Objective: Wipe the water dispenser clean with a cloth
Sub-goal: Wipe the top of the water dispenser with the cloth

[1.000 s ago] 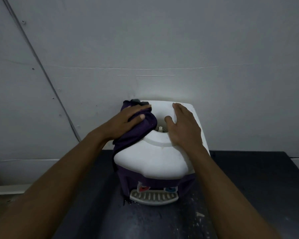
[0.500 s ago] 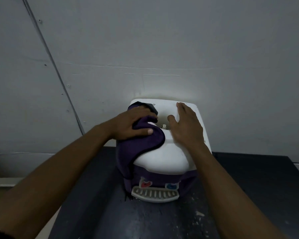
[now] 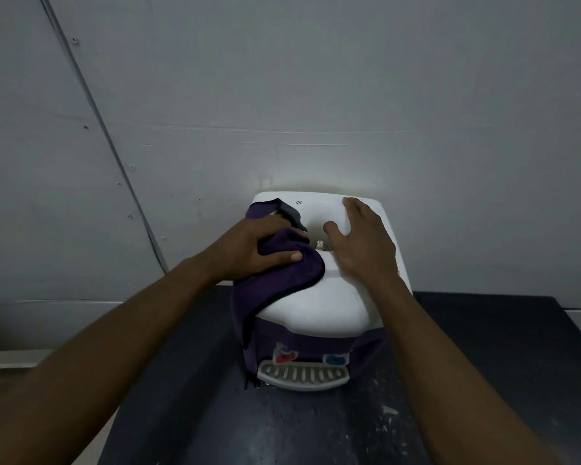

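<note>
Slippage is the risk: the left hand (image 3: 249, 250) clutches a dark purple cloth (image 3: 282, 280) on the top's left side of the white-lidded, purple plastic water dispenser (image 3: 316, 303) on a dark table (image 3: 483, 347). The right hand (image 3: 359, 243) lies flat and unclenched, bracing it. Hard strokes could shove the unit or snag its inlet pin (image 3: 320, 245).

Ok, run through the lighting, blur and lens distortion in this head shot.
Head view: dim overall, brightest on the top of the water dispenser and the wall behind it, no glare; the left hand gripping the purple cloth and the flat right hand look fairly sharp; the dark counter loses detail; the wide lens swells the forearms near the bottom edge.
</note>
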Tool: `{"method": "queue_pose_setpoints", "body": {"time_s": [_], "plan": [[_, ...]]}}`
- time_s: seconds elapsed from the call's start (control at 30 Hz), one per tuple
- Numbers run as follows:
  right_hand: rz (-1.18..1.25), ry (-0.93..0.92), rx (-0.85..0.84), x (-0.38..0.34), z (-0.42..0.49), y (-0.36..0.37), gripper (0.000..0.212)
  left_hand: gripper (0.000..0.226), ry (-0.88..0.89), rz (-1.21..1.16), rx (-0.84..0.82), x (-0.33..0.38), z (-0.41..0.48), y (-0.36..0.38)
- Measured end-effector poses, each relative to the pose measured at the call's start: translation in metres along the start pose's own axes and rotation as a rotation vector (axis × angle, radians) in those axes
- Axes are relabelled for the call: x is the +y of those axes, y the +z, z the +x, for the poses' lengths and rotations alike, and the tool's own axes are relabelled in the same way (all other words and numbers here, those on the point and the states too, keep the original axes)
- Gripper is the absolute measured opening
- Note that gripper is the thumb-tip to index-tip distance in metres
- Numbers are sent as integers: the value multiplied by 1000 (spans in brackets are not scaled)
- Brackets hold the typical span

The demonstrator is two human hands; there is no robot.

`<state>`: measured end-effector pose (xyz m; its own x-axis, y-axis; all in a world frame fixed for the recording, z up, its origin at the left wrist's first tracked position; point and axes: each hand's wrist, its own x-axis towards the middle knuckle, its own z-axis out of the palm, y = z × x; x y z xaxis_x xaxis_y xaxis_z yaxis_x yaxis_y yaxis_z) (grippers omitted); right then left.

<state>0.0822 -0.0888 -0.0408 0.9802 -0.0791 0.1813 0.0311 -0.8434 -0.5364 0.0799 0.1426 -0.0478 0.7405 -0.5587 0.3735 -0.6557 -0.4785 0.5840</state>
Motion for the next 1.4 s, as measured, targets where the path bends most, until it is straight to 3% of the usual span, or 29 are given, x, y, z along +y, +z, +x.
{"method": "queue_pose_setpoints", "body": {"time_s": [0.13, 0.27, 0.37, 0.43, 0.6, 0.9, 1.13, 1.4], "plan": [[-15, -5, -3, -2, -1, 2, 70, 48, 10, 102, -178, 2, 17, -2], [-27, -4, -11, -1, 2, 3, 69, 78, -4, 232, -277, 2, 38, -3], [-18, -3, -22, 1, 2, 2, 67, 100, -122, 205, -317, -5, 41, -4], [-13, -8, -20, 1, 2, 1, 67, 94, -173, 185, -283, -10, 41, -3], [-29, -4, -16, -1, 0, 4, 69, 48, -181, 37, -97, -24, 56, 0], [18, -5, 9, 2, 1, 2, 67, 39, -280, 22, -105, -18, 96, 4], [11, 10, 4, 3, 4, 2, 68, 48, -344, 51, 21, -15, 57, 3], [6, 35, 0, 0, 6, 3, 72, 40, -347, 62, 198, -6, -33, 6]]}}
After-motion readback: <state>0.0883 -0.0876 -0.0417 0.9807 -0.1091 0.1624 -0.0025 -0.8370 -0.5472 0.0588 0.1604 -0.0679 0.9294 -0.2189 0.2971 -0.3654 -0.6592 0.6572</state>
